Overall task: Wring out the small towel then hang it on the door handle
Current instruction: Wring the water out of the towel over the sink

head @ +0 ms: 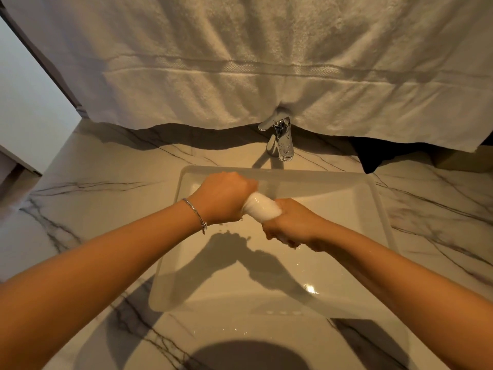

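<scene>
Both hands clamp towel | left hand (224, 198) | small towel (262, 208) between | right hand (290, 225) | above sink (378, 209)

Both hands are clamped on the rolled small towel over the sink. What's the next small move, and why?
Probably one more opposing twist over the sink before lifting away. The small towel looks glossy and wet between the left hand and right hand, with droplets below. No door handle is in view.

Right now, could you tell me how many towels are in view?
2: the small towel, twisted between both hands above the sink, and a large towel hanging behind the faucet.
</scene>
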`<action>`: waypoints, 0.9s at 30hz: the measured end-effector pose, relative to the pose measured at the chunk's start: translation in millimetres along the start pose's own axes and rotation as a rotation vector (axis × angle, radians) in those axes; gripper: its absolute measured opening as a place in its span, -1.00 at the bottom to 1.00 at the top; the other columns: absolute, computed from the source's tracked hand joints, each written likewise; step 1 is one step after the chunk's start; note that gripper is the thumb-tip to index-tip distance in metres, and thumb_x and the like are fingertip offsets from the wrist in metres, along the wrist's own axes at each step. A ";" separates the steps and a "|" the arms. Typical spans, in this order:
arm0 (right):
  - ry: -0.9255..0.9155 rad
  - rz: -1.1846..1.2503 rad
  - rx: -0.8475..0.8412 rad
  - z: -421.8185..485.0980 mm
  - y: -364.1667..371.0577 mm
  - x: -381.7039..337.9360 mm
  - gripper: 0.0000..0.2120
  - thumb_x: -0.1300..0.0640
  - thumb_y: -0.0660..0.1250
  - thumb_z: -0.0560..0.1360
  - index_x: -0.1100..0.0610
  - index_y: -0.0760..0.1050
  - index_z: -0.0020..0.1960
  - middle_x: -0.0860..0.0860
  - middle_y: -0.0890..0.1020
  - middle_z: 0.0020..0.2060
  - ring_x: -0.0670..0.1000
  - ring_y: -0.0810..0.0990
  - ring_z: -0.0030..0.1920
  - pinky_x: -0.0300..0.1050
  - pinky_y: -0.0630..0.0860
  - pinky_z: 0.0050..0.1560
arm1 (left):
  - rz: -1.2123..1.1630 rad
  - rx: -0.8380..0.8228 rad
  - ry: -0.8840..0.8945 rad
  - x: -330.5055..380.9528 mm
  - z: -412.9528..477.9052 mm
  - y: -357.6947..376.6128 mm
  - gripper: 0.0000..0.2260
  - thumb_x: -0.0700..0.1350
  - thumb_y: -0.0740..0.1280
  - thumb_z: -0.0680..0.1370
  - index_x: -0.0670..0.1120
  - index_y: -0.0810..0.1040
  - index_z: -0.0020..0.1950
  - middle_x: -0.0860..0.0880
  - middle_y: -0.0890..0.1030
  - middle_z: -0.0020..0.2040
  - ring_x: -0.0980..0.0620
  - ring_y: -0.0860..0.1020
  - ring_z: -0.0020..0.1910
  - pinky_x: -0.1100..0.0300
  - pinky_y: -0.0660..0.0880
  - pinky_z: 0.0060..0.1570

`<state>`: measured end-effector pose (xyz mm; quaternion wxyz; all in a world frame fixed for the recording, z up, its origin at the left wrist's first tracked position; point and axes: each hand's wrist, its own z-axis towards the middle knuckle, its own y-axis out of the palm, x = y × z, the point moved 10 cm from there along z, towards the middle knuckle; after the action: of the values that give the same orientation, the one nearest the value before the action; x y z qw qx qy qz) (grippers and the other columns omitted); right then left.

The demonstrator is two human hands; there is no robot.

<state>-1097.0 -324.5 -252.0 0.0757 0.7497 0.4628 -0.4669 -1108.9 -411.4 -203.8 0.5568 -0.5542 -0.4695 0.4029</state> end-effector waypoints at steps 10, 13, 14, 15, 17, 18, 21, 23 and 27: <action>-0.113 -0.239 0.142 -3.3 -4.5 -14.1 -0.90 0.22 0.33 0.34 0.08 0.42 -0.20 0.03 0.57 -0.42 0.01 0.51 -0.48 -0.20 0.37 -0.48 | -0.163 0.075 -0.009 -8.2 -6.3 1.2 -0.75 -0.13 0.38 0.41 -0.15 0.42 0.01 -0.16 0.56 -0.02 -0.15 0.53 -0.08 0.04 0.47 -0.21; -0.370 -0.912 0.426 -14.1 -34.0 -51.3 -0.77 0.13 0.36 0.35 0.14 0.42 -0.02 0.14 0.64 -0.14 0.22 0.58 -0.19 -0.11 0.31 -0.34 | -0.369 -0.171 -0.067 -3.6 -13.0 16.1 -0.66 -0.14 0.41 0.37 -0.17 0.40 0.07 -0.14 0.45 0.01 -0.08 0.44 -0.06 0.03 0.52 -0.11; -0.476 -1.026 0.469 -19.4 -36.6 -63.7 -0.75 0.15 0.38 0.35 0.16 0.42 -0.01 0.16 0.64 -0.14 0.23 0.59 -0.19 -0.10 0.31 -0.35 | -0.425 -0.278 -0.083 -1.9 -14.8 19.5 -0.67 -0.15 0.41 0.37 -0.18 0.42 0.08 -0.14 0.47 0.00 -0.06 0.46 -0.09 0.08 0.52 -0.15; -0.596 -1.118 0.477 -25.5 -34.6 -75.7 -0.75 0.20 0.40 0.32 0.18 0.44 -0.04 0.17 0.64 -0.18 0.22 0.59 -0.23 -0.09 0.33 -0.38 | -0.485 -0.358 -0.094 -1.8 -15.7 19.9 -0.68 -0.15 0.43 0.38 -0.18 0.46 0.07 -0.13 0.51 -0.04 -0.02 0.49 -0.15 0.15 0.52 -0.20; -0.863 -1.235 0.506 -43.8 -28.3 -98.7 -0.79 0.28 0.42 0.25 0.23 0.50 -0.13 0.17 0.62 -0.31 0.17 0.55 -0.38 -0.11 0.36 -0.44 | -0.681 -0.447 -0.134 -4.0 -16.9 14.5 -0.68 -0.12 0.49 0.34 -0.16 0.52 0.03 -0.09 0.59 -0.11 0.09 0.56 -0.24 0.28 0.53 -0.28; -0.985 -1.259 0.527 -54.6 -25.5 -108.6 -0.82 0.28 0.42 0.25 0.24 0.52 -0.16 0.16 0.61 -0.35 0.15 0.53 -0.42 -0.14 0.36 -0.45 | -0.797 -0.478 -0.160 -3.5 -18.6 13.0 -0.66 -0.14 0.51 0.32 -0.16 0.52 0.03 -0.06 0.59 -0.14 0.14 0.57 -0.26 0.33 0.54 -0.32; -1.206 -1.302 0.574 -74.6 -23.0 -127.1 -0.92 0.26 0.39 0.34 0.22 0.54 -0.16 0.14 0.61 -0.36 0.11 0.52 -0.41 -0.14 0.38 -0.42 | -1.147 -0.601 -0.186 14.9 -28.6 20.9 -0.59 -0.33 0.43 0.37 -0.16 0.43 0.17 -0.11 0.58 -0.04 0.08 0.59 -0.14 0.35 0.55 -0.30; -1.226 -1.322 0.527 -75.5 -23.3 -129.5 -0.90 0.24 0.36 0.37 0.22 0.54 -0.12 0.16 0.64 -0.29 0.14 0.57 -0.35 -0.09 0.48 -0.41 | -1.333 -0.690 -0.173 32.1 -36.3 26.9 -0.59 -0.32 0.41 0.38 -0.12 0.41 0.18 -0.14 0.63 0.03 0.07 0.62 -0.17 0.33 0.53 -0.38; -0.897 -1.317 0.381 -46.0 -27.1 -105.3 -0.57 0.24 0.44 0.30 0.21 0.44 0.14 0.20 0.64 -0.11 0.22 0.60 -0.22 -0.03 0.51 -0.36 | -0.961 -0.537 -0.119 22.2 -24.2 19.6 -0.67 -0.06 0.50 0.33 -0.16 0.52 -0.01 0.05 0.63 -0.39 0.15 0.48 -0.51 0.34 0.38 -0.57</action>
<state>-1103.0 -349.9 -136.8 -0.1648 0.0662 0.6464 -0.7420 -1078.8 -394.5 -220.4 0.4896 -0.3762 -0.7866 0.0001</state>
